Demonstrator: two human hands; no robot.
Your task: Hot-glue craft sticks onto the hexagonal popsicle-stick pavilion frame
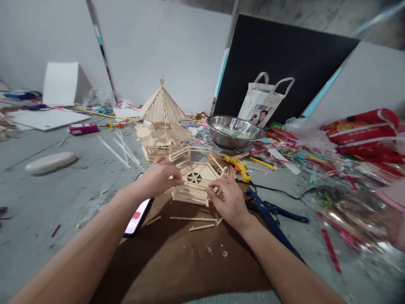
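Note:
A hexagonal frame of pale wooden sticks (190,197), with a spoked pattern in its floor, stands before me on brown paper. My left hand (163,177) is closed at its left front side, thumb and fingers pinching one end of a thin wooden stick (195,186). At the right front corner, my right hand (229,198) pinches the other end. The stick lies level across the frame's near side; whether it touches the frame, I cannot tell. Loose sticks (193,218) lie on the paper closer to me. Behind stands a stick pavilion (158,137) with a pointed roof (162,103).
A phone (137,217) lies under my left wrist. Right of the frame are a yellow glue gun (238,166) with a black cord and a blue-handled cutter (268,217). Behind are a steel bowl (234,139) and a white bag (261,103). Scraps (303,152) clutter the right side.

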